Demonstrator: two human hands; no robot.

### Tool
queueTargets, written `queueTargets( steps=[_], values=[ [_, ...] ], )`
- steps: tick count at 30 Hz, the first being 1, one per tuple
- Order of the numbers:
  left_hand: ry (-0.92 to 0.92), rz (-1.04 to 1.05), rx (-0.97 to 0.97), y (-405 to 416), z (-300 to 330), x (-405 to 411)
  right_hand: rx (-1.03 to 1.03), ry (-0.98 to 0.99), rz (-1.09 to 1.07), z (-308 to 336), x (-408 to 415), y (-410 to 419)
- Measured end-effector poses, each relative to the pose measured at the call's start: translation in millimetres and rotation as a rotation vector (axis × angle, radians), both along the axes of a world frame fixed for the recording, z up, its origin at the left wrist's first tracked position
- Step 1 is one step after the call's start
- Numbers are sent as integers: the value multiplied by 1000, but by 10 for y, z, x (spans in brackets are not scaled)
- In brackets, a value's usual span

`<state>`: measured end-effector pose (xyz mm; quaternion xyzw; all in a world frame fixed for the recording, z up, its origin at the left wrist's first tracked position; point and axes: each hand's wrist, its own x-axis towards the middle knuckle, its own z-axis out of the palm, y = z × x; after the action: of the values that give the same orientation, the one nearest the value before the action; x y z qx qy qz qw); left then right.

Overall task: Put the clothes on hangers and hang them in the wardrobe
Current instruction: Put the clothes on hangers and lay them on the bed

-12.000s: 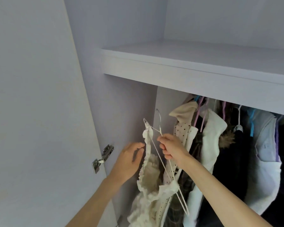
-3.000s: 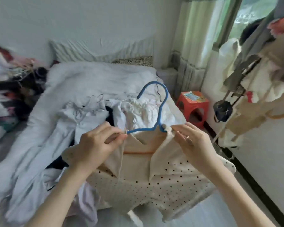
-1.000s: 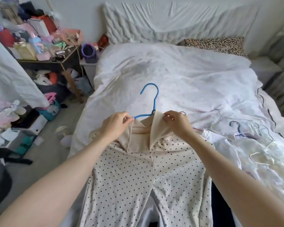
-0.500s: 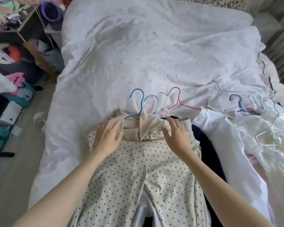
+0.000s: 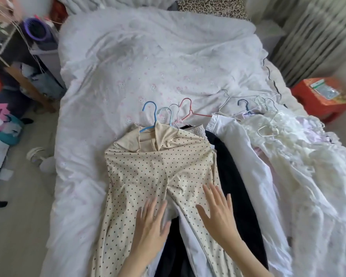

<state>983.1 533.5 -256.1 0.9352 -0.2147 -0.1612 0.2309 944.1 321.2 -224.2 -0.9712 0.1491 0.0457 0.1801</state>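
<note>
A cream polka-dot garment (image 5: 148,172) lies flat on the bed on a blue hanger (image 5: 149,114), whose hook sticks out above the collar. My left hand (image 5: 151,222) and my right hand (image 5: 218,212) lie flat with straight fingers on the garment's lower part. Beside the blue hook lie a light blue hanger (image 5: 166,112), a white one and a pink hanger (image 5: 188,110). To the right lie a dark garment (image 5: 230,176), a white garment (image 5: 248,156) and a cream lacy garment (image 5: 300,156) with several wire hangers (image 5: 268,128). No wardrobe is in view.
The bed (image 5: 148,62) carries a white quilt and a leopard-print pillow (image 5: 212,6). A cluttered desk (image 5: 12,43) and piled things stand on the left by the floor. An orange stool (image 5: 322,96) stands at the right, near a curtain (image 5: 316,33).
Both hands have let go of the collar and slid down the polka-dot garment to its lower part. The garment lies spread on the bed.
</note>
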Motion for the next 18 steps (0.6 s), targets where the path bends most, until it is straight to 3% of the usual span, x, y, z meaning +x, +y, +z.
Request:
queueTargets(
  steps=[7, 11, 14, 18],
  values=[
    [-33, -156, -111, -63, 302, -551, -39, -96, -170, 533, -1024, 228],
    [-141, -360, -40, -183, 543, -1048, -65, -47, -356, 571, -2009, 339],
    [-31, -492, -19, -348, 725, -1384, -96, 0, -518, 642, -2710, 318],
    [-75, -660, -64, -786, 896, -1729, -129, 12, -767, 794, -3539, 220]
  ],
)
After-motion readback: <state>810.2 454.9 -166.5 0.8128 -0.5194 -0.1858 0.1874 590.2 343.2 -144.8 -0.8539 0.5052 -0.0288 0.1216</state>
